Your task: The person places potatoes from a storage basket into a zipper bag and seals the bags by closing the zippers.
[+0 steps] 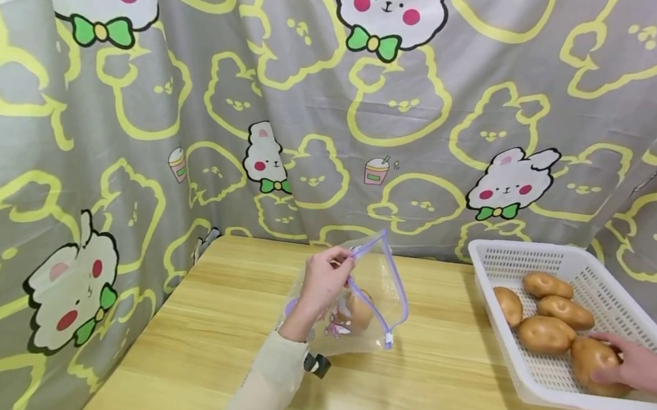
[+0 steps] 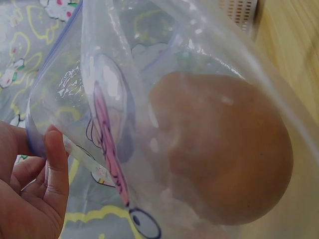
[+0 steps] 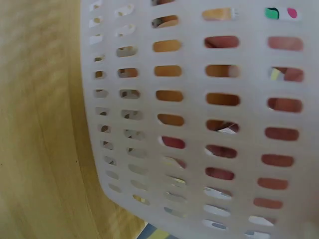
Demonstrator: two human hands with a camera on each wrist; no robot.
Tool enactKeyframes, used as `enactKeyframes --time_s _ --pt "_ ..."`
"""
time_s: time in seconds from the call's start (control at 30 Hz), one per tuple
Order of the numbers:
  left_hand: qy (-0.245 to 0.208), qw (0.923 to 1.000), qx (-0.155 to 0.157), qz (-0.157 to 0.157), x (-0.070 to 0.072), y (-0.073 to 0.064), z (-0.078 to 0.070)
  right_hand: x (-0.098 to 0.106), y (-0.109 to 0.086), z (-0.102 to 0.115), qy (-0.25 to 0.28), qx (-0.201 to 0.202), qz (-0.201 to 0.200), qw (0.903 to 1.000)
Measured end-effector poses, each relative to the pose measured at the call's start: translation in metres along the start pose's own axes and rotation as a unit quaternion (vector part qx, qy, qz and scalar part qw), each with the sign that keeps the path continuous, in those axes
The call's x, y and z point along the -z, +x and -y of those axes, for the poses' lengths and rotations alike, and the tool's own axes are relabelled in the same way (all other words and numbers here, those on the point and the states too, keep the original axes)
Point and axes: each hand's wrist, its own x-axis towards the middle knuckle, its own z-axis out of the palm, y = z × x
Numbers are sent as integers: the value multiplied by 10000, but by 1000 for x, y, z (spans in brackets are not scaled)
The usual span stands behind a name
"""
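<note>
My left hand (image 1: 327, 279) pinches the purple-edged rim of a clear zip bag (image 1: 384, 277), whose mouth gapes toward the right. Inside the bag lies a potato (image 2: 224, 149), seen through the printed plastic in the left wrist view. Over at the right, my right hand (image 1: 634, 369) grips a potato (image 1: 588, 360) within a white plastic basket (image 1: 519, 382). Several other potatoes (image 1: 546, 334) lie in that basket. The right wrist view is mostly filled by the slotted basket wall (image 3: 194, 114), which hides most of the hand.
A light wooden table (image 1: 211, 355) carries the bag and the basket. Behind it and along the left hangs a grey curtain (image 1: 316, 108) with cartoon rabbits. The purple zip slider (image 1: 388, 339) sits at the bag's lower right corner.
</note>
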Motion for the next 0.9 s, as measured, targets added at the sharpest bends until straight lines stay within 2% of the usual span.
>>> enactKeyframes --time_s 0.23,0.4,0.63,0.9 --pt "86 10000 -16 -17 1 0 0 7 0 7 359 -276 -76 9989" --pt "68 10000 -9 -32 2 0 -2 16 1 20 632 -274 -94 9976" --pt "67 9999 -61 -70 2 -1 -5 25 0 42 610 222 -503 9966" --pt "42 9999 -129 -48 0 -2 -8 29 0 75 669 603 -740 9932"
